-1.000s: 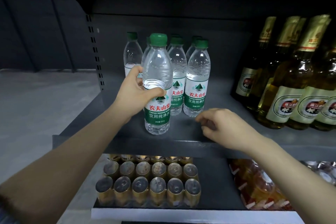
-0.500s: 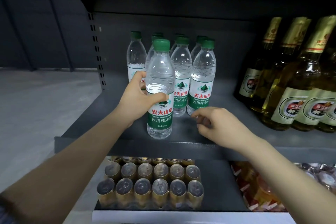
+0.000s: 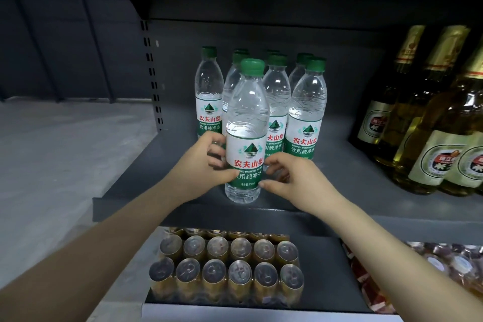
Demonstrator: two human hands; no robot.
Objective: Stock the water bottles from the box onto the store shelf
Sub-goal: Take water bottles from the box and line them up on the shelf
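A water bottle with a green cap stands upright near the front edge of the dark grey store shelf, at the centre of the frame. The left hand wraps its grip around the bottle's lower label from the left, thumb across the front and fingers curled behind. The right hand comes in from the right with its fingers curled; the thumb tip sits against the bottle's lower edge and the fingertips are at the label's side, though whether this grip is actually clamped on the bottle cannot be told.

Just behind the held bottle stands a cluster of matching water bottles, upright and packed close together. At the right of the frame, well apart from the water, stand tall beer bottles with gold foil necks. On the shelf below, at lower centre, a shrink-wrapped pack of gold cans shows its tops, and packaged goods in red wrappers lie at lower right.
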